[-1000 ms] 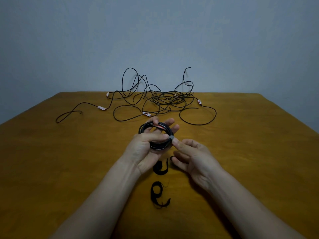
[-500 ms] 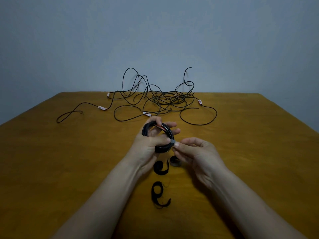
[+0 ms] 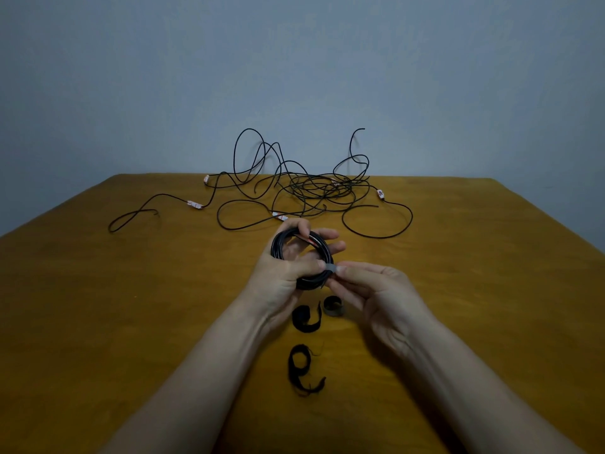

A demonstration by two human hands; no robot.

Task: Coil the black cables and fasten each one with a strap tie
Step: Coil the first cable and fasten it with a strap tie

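My left hand (image 3: 281, 283) grips a coiled black cable (image 3: 304, 253) above the middle of the table, thumb pressed across its near side. A grey strap tie (image 3: 330, 267) wraps the coil at its right edge. My right hand (image 3: 376, 293) pinches that strap tie between thumb and forefinger. Three loose strap ties lie on the table under my hands: a small dark ring (image 3: 334, 306), a black curled one (image 3: 307, 319) and a black looped one (image 3: 304, 371) nearest to me.
A tangle of loose black cables (image 3: 311, 188) with white tags sprawls across the far part of the wooden table (image 3: 98, 306), some loops rising against the grey wall. One strand (image 3: 137, 216) trails to the far left.
The coil has tilted more upright in my left hand. My right hand rose from the table to the coil's right edge, uncovering the small ring-shaped tie.
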